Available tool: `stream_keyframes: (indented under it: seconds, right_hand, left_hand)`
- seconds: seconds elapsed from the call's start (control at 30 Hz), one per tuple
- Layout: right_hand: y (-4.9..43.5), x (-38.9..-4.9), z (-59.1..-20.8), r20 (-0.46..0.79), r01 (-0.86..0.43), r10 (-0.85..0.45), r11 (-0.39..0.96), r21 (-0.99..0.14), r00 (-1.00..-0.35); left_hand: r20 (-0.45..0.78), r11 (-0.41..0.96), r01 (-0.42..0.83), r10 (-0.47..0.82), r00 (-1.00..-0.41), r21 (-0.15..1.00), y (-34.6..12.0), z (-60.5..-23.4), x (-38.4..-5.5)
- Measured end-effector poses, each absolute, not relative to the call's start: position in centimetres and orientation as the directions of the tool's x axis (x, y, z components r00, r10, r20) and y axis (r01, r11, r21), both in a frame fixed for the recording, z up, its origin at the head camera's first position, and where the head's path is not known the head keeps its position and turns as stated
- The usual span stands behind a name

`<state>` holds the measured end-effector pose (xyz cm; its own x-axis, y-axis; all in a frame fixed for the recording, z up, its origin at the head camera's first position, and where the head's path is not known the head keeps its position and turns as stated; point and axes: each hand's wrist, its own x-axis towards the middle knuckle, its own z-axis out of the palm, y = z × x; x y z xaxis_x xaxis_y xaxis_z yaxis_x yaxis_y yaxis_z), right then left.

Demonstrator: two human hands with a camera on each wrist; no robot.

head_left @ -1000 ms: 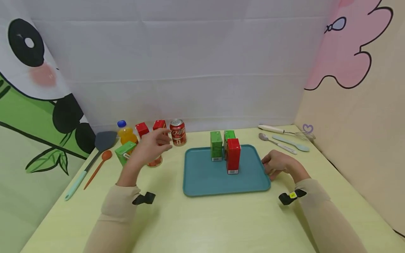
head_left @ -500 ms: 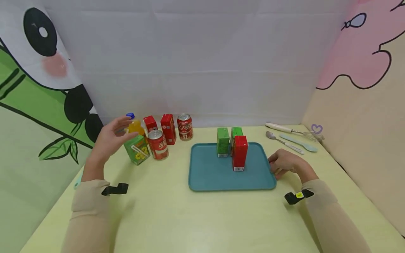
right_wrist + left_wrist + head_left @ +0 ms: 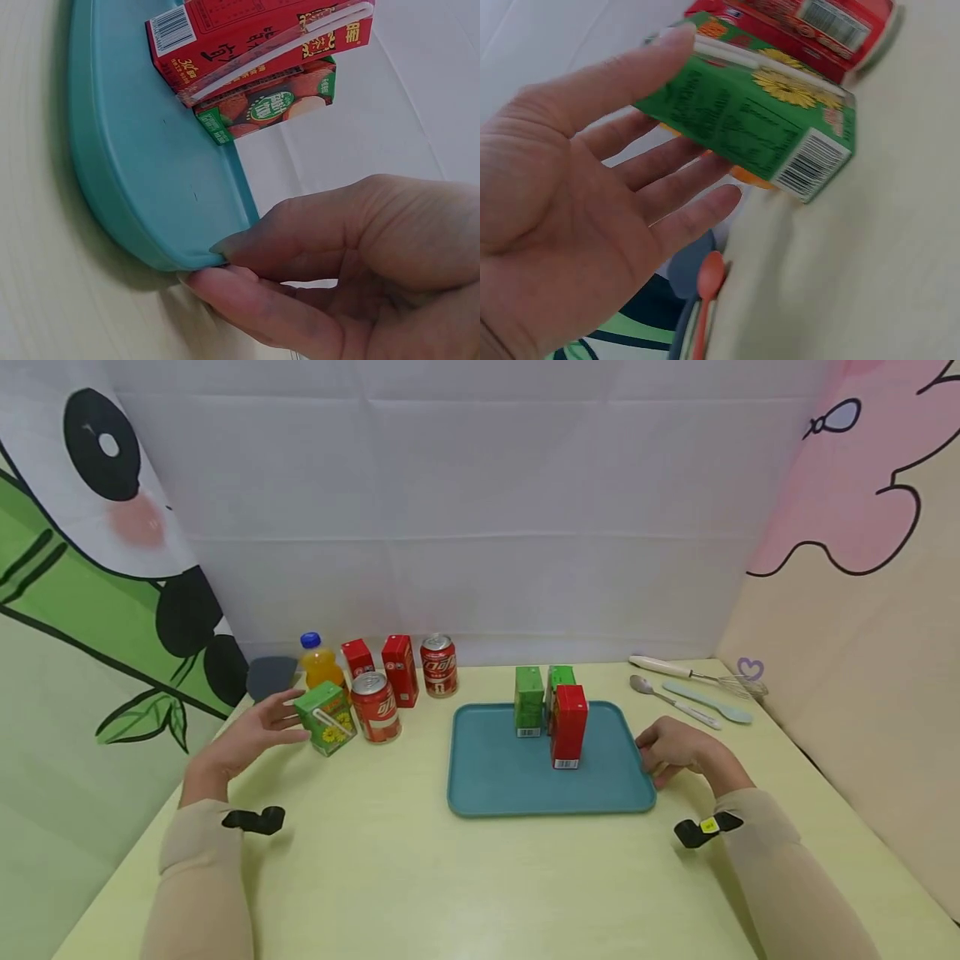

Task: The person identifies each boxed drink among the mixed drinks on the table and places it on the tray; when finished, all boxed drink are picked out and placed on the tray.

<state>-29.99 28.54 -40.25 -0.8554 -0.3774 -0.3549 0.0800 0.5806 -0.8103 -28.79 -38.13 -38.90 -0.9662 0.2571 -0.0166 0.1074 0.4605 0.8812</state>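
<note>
My left hand point(image 3: 247, 742) is at the left side of a green juice carton point(image 3: 327, 718) with yellow flowers and a white straw. In the left wrist view its thumb lies over the upper end of the carton, while the other fingers extend, nearly straight, behind it. A teal tray point(image 3: 495, 781) stands at the middle of the table. With thumb and fingers, my right hand point(image 3: 678, 748) pinches the tray's right rim. On the tray stand two green cartons point(image 3: 528, 700) and one red carton point(image 3: 569, 723), all upright.
Beside the green carton stand a red soda can point(image 3: 377, 710), a second can point(image 3: 438, 665), red cartons point(image 3: 400, 670) and an orange juice bottle point(image 3: 321, 667). A dark spatula point(image 3: 270, 677) lies behind the left hand. A spoon point(image 3: 667, 700), pale green utensil point(image 3: 708, 702) and whisk point(image 3: 693, 674) lie at right.
My left hand has moved left, away from over the red can, then down to the green carton's left side. The right hand stays at the tray's rim. The head view has shifted slightly.
</note>
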Motion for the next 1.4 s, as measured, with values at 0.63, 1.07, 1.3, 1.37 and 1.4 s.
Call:
stream_keyframes:
  seconds: [0.63,1.07,1.3,1.37,1.4]
  right_hand:
    - [28.8,-30.1,-40.5,-0.368,0.095,-0.364,0.588,-0.803,-0.855]
    - [28.8,-30.2,-40.4,-0.373,0.097,-0.361,0.594,-0.798,-0.855]
    - [28.5,-30.4,-40.5,-0.367,0.092,-0.370,0.587,-0.805,-0.854]
    - [28.5,-30.4,-40.4,-0.365,0.092,-0.369,0.584,-0.806,-0.855]
    - [28.5,-30.4,-40.4,-0.364,0.093,-0.366,0.584,-0.806,-0.856]
  left_hand:
    - [-0.032,0.424,0.099,0.291,-0.956,0.900,-37.4,-42.0,-30.2]
    - [-0.004,0.462,0.135,0.288,-0.958,0.877,-36.4,-43.3,-30.5]
    - [-0.007,0.510,0.146,0.286,-0.958,0.848,-36.3,-42.5,-30.0]
    - [-0.027,0.523,0.127,0.276,-0.961,0.843,-36.3,-41.9,-29.9]
    - [-0.034,0.531,0.118,0.268,-0.963,0.839,-36.3,-41.7,-29.9]
